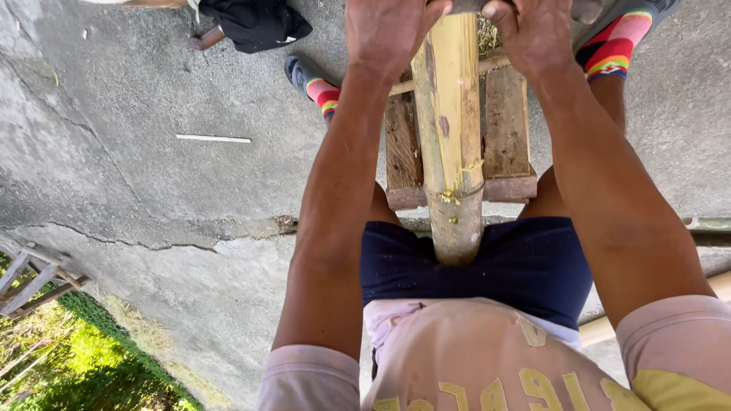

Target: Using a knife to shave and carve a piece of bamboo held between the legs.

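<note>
At top of frame, left hand and right hand both clenched on a dark tool handle laid across the bamboo pole. Pole is round and yellow-green with brown streaks and a shaved node, its long axis running straight away from the body, near end at the lap, resting on a weathered wooden bench over cracked concrete.

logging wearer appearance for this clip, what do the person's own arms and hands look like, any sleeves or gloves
Both the left hand and the right hand are bare: no gloves, and no rings or watch that show. The forearms are uncovered. Short pale pink sleeves end above the elbows, part of a pale pink shirt with yellow lettering; the right sleeve carries a yellow patch.
</note>
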